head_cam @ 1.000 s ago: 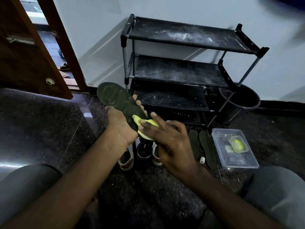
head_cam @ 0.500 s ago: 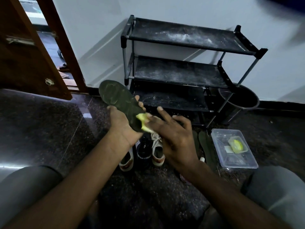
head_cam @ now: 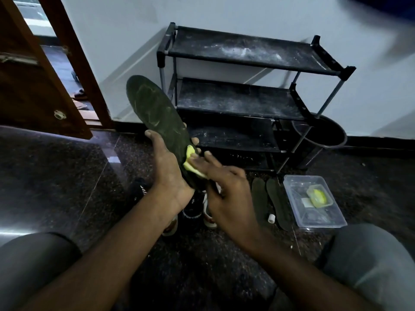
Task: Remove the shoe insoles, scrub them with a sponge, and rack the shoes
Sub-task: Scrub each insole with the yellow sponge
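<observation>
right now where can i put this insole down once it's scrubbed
For the insole in your left hand: the bare floor left of the shoes, toward the door, is free, as are the rack's dusty top shelf and middle shelf. Crowded: between shoes and clear tub lie two insoles and a small white cap.

dim indoor light | daylight through doorway (head_cam: 33, 23) upper left | floor (head_cam: 67, 176) glare | wide-angle edge distortion

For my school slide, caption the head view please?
Left hand grips a dark insole; right hand presses a yellow sponge on it.
</observation>
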